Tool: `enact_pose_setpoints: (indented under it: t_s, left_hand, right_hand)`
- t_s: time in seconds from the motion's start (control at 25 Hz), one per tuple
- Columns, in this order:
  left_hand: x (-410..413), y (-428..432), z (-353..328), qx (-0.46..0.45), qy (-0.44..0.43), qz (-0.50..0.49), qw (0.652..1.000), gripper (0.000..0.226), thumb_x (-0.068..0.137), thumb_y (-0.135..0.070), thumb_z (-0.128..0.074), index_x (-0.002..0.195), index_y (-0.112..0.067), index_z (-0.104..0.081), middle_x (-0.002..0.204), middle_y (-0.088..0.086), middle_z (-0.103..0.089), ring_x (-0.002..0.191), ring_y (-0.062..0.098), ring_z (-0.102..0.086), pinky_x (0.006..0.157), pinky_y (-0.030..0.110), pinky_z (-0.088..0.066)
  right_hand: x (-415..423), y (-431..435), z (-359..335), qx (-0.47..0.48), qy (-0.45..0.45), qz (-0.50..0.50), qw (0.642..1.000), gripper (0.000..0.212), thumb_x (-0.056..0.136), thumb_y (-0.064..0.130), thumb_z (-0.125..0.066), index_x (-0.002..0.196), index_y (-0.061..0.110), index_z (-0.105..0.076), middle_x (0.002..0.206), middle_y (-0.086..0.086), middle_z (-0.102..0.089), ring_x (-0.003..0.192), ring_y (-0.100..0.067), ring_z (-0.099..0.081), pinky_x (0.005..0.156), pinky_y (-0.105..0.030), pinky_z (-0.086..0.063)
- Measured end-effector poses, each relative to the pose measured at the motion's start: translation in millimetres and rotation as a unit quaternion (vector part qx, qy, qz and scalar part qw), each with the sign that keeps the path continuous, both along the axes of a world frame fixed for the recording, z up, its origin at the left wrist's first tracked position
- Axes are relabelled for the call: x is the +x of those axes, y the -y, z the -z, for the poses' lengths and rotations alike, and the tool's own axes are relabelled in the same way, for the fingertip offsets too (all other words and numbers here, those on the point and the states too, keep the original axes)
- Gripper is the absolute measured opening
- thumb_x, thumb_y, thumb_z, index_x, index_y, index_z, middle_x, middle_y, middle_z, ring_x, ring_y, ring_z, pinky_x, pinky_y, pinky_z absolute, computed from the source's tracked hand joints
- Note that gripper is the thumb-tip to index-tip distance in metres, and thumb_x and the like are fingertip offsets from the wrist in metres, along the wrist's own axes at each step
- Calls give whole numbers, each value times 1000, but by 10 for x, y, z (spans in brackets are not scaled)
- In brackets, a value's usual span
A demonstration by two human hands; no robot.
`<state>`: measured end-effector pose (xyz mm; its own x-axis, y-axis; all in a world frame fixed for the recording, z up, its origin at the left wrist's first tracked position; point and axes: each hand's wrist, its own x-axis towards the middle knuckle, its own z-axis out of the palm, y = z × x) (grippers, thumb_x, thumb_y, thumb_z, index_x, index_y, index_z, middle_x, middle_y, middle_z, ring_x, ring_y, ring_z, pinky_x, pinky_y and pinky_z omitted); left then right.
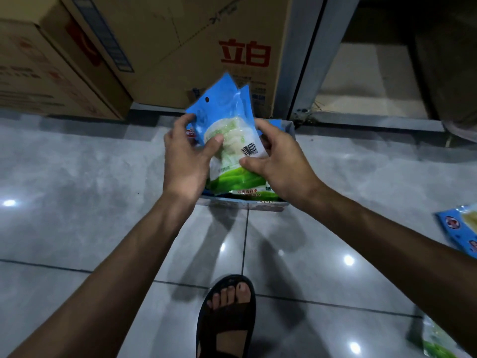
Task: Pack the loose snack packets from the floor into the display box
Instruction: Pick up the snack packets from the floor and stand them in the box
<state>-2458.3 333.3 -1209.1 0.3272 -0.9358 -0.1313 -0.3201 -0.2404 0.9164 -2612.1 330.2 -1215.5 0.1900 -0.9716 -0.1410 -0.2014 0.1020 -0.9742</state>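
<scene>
Head view: cardboard cartons (160, 47) behind display box (289, 127).

stacked cardboard cartons (160, 47), grey tiled floor (77, 177), black sandal (227, 319)

The display box (288, 128) at frame centre is mostly hidden behind both hands and the packets they hold. Two loose packets, one (462, 228) at the right edge and one (436, 344) in the lower right corner, are cut off.

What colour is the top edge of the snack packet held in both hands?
Light blue on the snack packet, with a green band at the bottom; head view.
</scene>
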Motion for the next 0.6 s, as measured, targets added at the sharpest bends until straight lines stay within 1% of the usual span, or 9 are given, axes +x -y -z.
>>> enact_pose_setpoints:
  t_s: [0.04,0.08,0.12,0.2,0.24,0.32,0.36,0.48,0.6]
  left_hand:
    - [-21,11,-28,-2,44,13,999,47,87,-28,-68,132,-24,-52,128,0,-52,99,6,-61,90,30,-54]
    - [-40,18,-61,1,40,29,999,43,88,-33,-65,129,-24,-56,128,0,-56,102,10,-62,94,35,-53]
    - [-61,16,-126,12,-21,45,999,40,89,-37,-61,126,-22,-61,123,1,-63,103,14,-65,96,40,-53]
    - [-75,19,-280,55,-210,66,974,41,92,-42,-57,118,-12,-66,113,7,-71,106,22,-68,98,46,-52]
    - [-53,37,-333,64,-259,74,961,42,92,-41,-58,115,-7,-66,110,10,-71,106,26,-68,98,48,-51]
    - [1,82,-370,55,-254,63,963,35,90,-27,-64,114,-1,-63,108,14,-71,103,31,-69,94,49,-54]
    - [38,105,-358,43,-253,45,966,31,90,-16,-63,116,2,-62,109,17,-71,102,32,-69,92,49,-55]
    - [210,207,-285,25,-298,-4,954,27,91,5,-47,115,9,-59,108,23,-70,98,33,-71,86,44,-58]
    - [445,337,-249,38,-356,-44,933,25,93,8,-40,102,1,-62,96,15,-75,88,27,-74,75,40,-60]
  right_hand:
    - [12,-23,-40,-28,-12,-1,1000,58,80,-5,-66,129,25,-56,103,-2,-71,87,-13,-70,77,-32,-60]
    - [27,-45,-87,-60,-38,-3,997,61,82,-6,-63,132,26,-54,103,2,-68,85,-4,-67,77,-20,-56]
    - [48,-62,-139,-94,-79,-5,992,64,81,-8,-60,136,26,-51,103,7,-63,84,3,-61,77,-8,-49]
    - [107,-69,-202,-135,-166,-21,977,70,78,-9,-55,139,26,-47,95,13,-46,80,9,-47,76,1,-35]
    - [143,-69,-217,-142,-196,-45,969,70,77,-7,-53,139,25,-46,91,12,-39,77,6,-44,73,0,-34]
    - [210,-70,-233,-147,-220,-112,958,63,76,-4,-55,134,19,-46,91,6,-33,75,-3,-40,67,-9,-36]
    - [243,-70,-240,-145,-218,-139,955,62,76,-4,-57,134,17,-45,96,4,-34,78,-5,-40,68,-12,-36]
    - [318,-24,-255,-146,-189,-152,959,76,76,2,-66,144,17,-37,110,4,-38,98,-3,-42,89,-14,-39]
    - [276,40,-116,-213,-242,-103,941,77,72,11,-71,141,17,-39,127,-3,-39,117,-14,-39,102,-30,-41]
